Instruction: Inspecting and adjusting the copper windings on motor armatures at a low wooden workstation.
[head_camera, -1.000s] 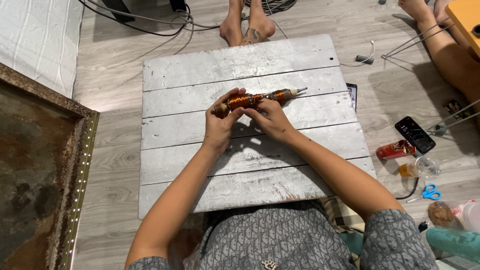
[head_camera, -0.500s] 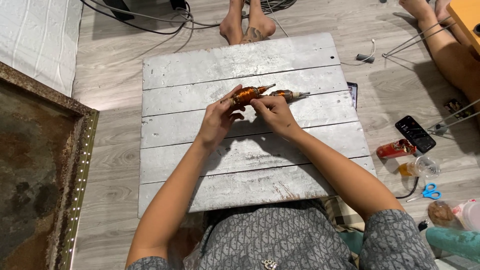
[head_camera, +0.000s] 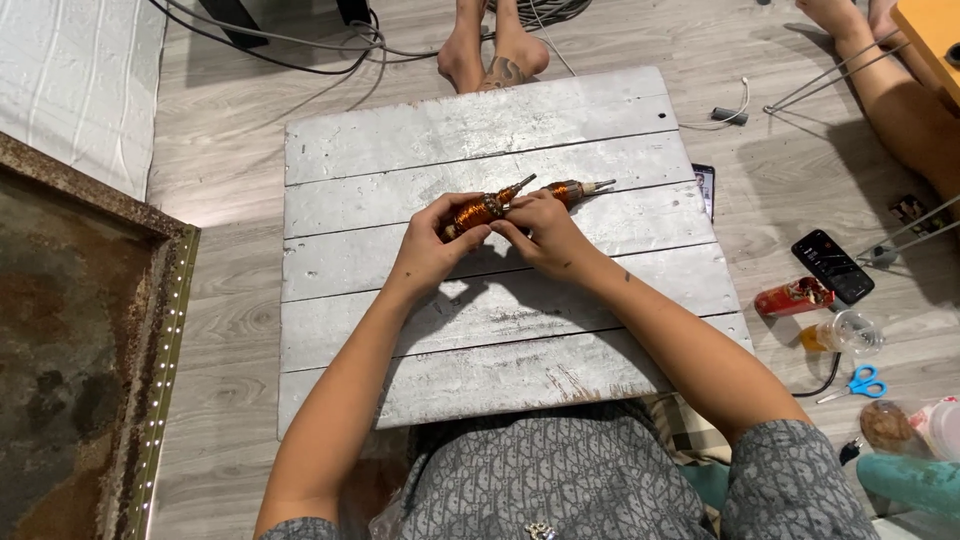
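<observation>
Over the middle of the whitewashed wooden plank table (head_camera: 480, 130), the left hand (head_camera: 430, 255) pinches a copper-wound motor armature with a steel shaft (head_camera: 482, 209), tilted with its shaft tip up to the right. The right hand (head_camera: 540, 232) is closed beside it, fingertips touching that armature, while a second copper-wound armature (head_camera: 572, 191) lies just behind the right hand's knuckles, partly hidden.

Two copper-wound motor armatures (head_camera: 478, 212) (head_camera: 570, 192) sit on one whitewashed plank board (head_camera: 480, 130), gripped by two hands (head_camera: 430, 255) (head_camera: 540, 232). Right of the board lie two phones (head_camera: 704, 188) (head_camera: 832, 265) and one pair of blue scissors (head_camera: 858, 383).
</observation>
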